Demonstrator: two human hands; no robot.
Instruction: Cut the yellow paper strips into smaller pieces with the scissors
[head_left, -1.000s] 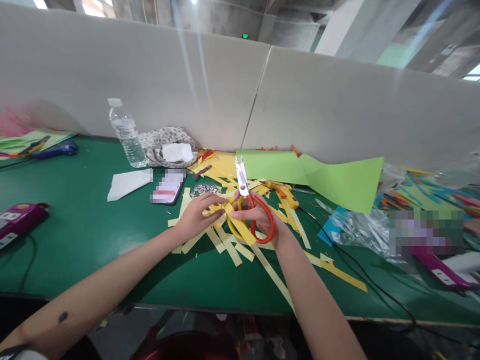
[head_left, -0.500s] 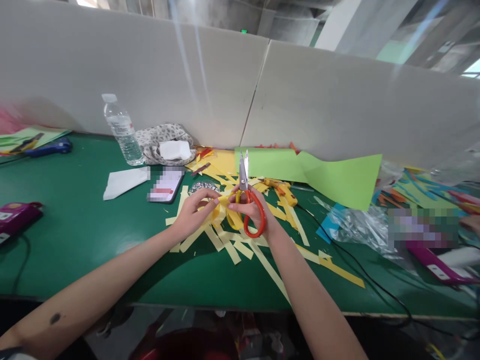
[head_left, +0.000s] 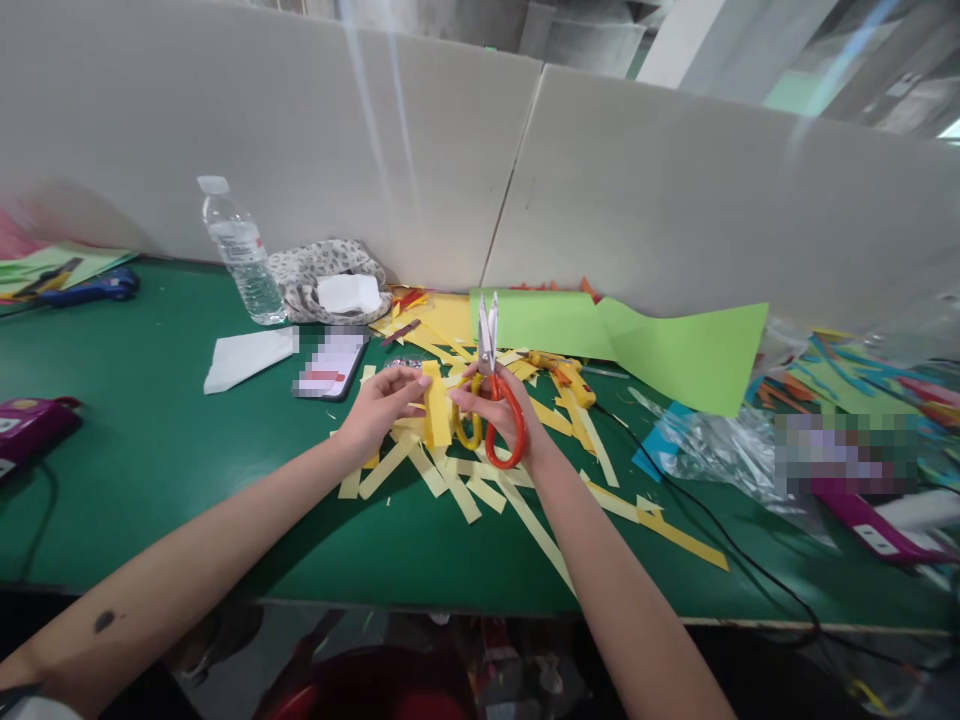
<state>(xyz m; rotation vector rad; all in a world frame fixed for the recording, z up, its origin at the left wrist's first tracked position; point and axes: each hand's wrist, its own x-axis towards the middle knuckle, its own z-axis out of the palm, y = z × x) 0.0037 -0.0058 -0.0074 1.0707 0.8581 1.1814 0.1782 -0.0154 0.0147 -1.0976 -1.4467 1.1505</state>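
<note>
My left hand (head_left: 384, 403) pinches a yellow paper strip (head_left: 435, 408) between thumb and fingers, and the strip hangs down from it. Close beside it on the right, my right hand (head_left: 499, 405) is closed around a pair of scissors (head_left: 488, 350) with one red and one yellow handle loop. Their blades point away from me, slightly parted, with no paper between them. Under both hands lie several loose pale-yellow paper strips (head_left: 459, 492), scattered over the green table (head_left: 300, 545). A yellow glue gun (head_left: 574, 384) rests among the strips to the right.
Behind stand a leaning water bottle (head_left: 244, 255), a spotted cloth pouch (head_left: 296, 275) and a phone (head_left: 334, 362). Green paper sheets (head_left: 675, 350) lie against the grey partition (head_left: 337, 140). A black cable (head_left: 705, 515) crosses the right side, near clear plastic wrapping (head_left: 735, 455) and a purple power strip (head_left: 862, 525).
My left hand has moved slightly left, away from my right hand. The yellow strip, bunched between both hands before, now hangs from the left one. The scissors stay in my right hand.
</note>
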